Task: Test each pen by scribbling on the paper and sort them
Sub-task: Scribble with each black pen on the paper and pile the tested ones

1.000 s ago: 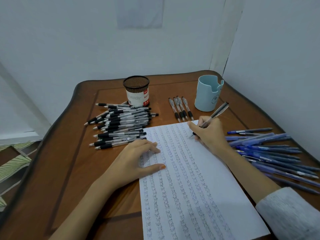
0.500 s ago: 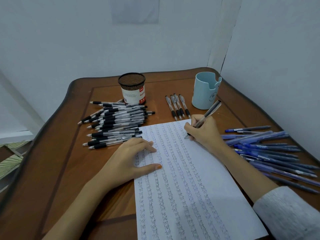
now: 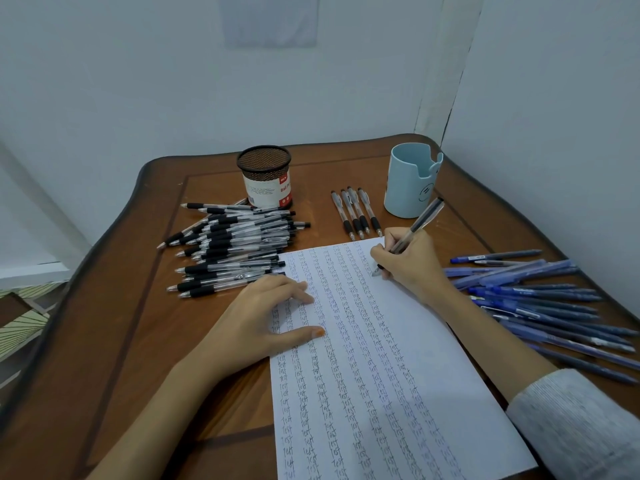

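Left hand point(image 3: 263, 320) flat, fingers spread, pressing left edge of white handwritten paper sheet point(image 3: 398, 393). Right hand point(image 3: 412, 265) beyond, pinching clear-barrelled ballpoint pen point(image 3: 426, 216), tip on sheet. Black-grip pen pile point(image 3: 235, 251) beyond left hand; blue pen pile point(image 3: 540, 299) right of right hand.

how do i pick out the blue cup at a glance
On the wooden table, look to the far right corner. The blue cup stands there, right of four pens in a row. Unlike the dark mesh pot, it is smooth with a notched rim.

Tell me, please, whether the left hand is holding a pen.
No, the left hand rests flat on the paper; only the right hand grips a pen.
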Demonstrator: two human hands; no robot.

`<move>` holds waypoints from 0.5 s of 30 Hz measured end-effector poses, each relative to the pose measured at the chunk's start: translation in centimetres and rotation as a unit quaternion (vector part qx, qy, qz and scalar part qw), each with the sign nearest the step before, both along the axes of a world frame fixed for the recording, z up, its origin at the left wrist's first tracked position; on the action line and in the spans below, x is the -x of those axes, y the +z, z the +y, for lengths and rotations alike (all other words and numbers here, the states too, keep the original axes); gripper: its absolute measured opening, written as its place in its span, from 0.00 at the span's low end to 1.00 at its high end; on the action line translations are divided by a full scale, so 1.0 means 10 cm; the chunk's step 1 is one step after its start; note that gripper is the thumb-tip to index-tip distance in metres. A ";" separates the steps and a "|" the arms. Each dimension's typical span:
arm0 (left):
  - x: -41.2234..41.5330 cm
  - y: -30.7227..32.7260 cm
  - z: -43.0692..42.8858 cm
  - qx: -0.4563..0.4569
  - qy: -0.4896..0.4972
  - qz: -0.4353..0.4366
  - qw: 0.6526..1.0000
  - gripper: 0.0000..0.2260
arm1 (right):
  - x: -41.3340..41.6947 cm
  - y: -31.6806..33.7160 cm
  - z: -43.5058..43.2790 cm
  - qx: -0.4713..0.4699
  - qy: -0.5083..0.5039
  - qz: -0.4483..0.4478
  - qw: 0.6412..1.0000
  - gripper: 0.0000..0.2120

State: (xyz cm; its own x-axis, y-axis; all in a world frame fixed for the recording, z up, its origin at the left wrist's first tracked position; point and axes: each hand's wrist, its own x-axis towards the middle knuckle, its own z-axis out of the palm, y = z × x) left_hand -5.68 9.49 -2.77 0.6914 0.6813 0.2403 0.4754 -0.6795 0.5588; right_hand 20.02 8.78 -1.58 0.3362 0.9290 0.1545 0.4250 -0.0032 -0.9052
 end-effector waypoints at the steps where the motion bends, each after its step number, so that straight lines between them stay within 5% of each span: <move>1: 0.00 0.00 0.00 0.000 0.000 0.000 1.000 0.23 | 0.00 0.00 0.00 0.002 0.001 0.001 1.000 0.14; 15: 0.00 0.00 0.00 -0.003 -0.001 -0.007 1.000 0.23 | -0.02 -0.02 -0.02 -0.013 -0.013 0.015 1.000 0.12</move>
